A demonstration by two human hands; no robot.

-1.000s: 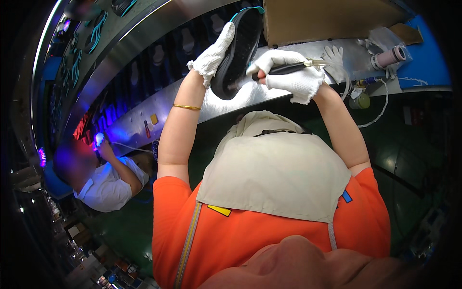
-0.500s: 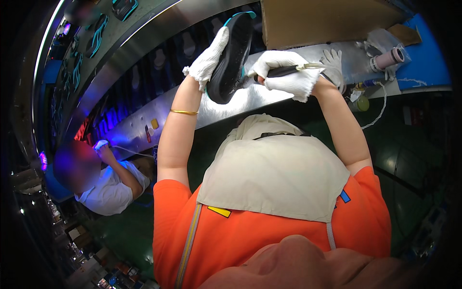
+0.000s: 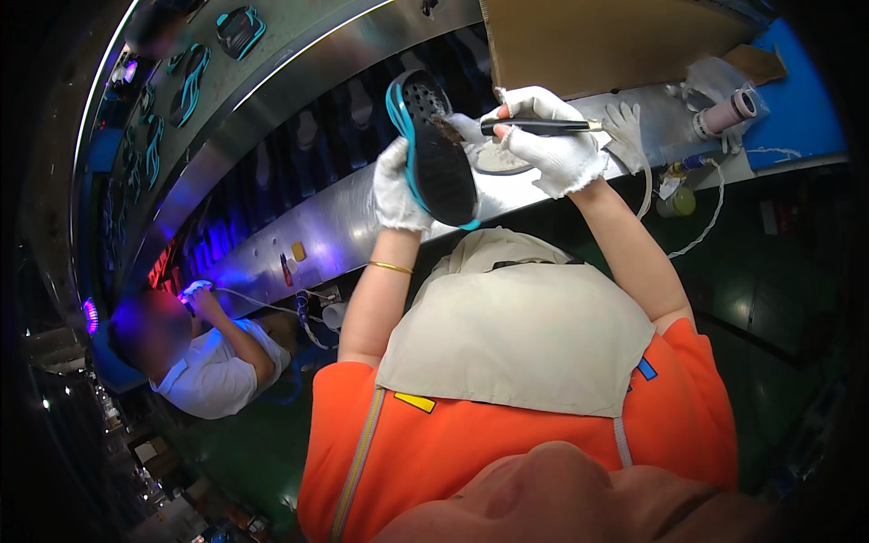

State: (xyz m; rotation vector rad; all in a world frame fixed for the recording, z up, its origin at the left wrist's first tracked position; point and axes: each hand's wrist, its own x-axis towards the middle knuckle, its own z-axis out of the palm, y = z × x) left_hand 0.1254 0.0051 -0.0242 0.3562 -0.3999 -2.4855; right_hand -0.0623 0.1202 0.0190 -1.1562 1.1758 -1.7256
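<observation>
My left hand (image 3: 398, 188), in a white fingertip-less or knit glove, grips the edge of a black shoe sole (image 3: 444, 181) with a teal rim. The sole stands tilted, its inner face with a patch of small holes toward me. In my gloved right hand (image 3: 548, 145) is a black-handled brush (image 3: 534, 127) with a thin tube at its rear end. Its pale, blurred tip (image 3: 463, 127) is at the sole's right edge, seemingly touching it. Just below the brush, a round pale dish (image 3: 502, 161) is partly hidden by my right hand.
A metal bench ledge (image 3: 344, 237) runs across, with a conveyor of dark soles behind it. A cardboard sheet (image 3: 588, 41), spare white glove (image 3: 625, 131) and pink spool (image 3: 729, 113) are at right. A co-worker (image 3: 217, 362) sits at left.
The sole has come down toward me and turned, now showing its holed inner face. My right hand has lifted slightly, and the brush tip is now at the sole.
</observation>
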